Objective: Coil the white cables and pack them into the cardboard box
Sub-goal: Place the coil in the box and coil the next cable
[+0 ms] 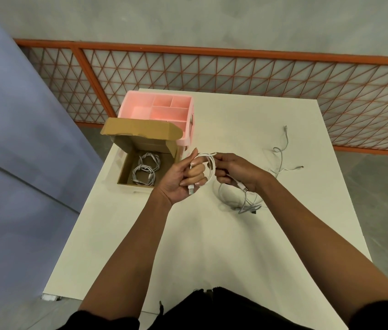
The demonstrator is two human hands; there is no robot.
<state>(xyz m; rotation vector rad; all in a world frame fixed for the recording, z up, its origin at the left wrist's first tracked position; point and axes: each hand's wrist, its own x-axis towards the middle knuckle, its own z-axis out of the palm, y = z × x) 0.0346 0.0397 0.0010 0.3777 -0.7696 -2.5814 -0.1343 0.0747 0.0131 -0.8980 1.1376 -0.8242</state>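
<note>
A cable (212,166) is gripped as a coil in the curled left hand (183,178) and pinched by the right hand (234,171) above the white table (212,246). Two coils (145,166) are held in the box (124,170) at the left edge; loose cables (247,207) are strewn rightward, an orange fence (236,75) beyond.

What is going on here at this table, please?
A person is coiling a white cable: the left hand grips the loops, and the right hand pinches the strand beside them. Two coiled cables already lie in the open cardboard box. More loose cables lie on the white table, to the right.
</note>
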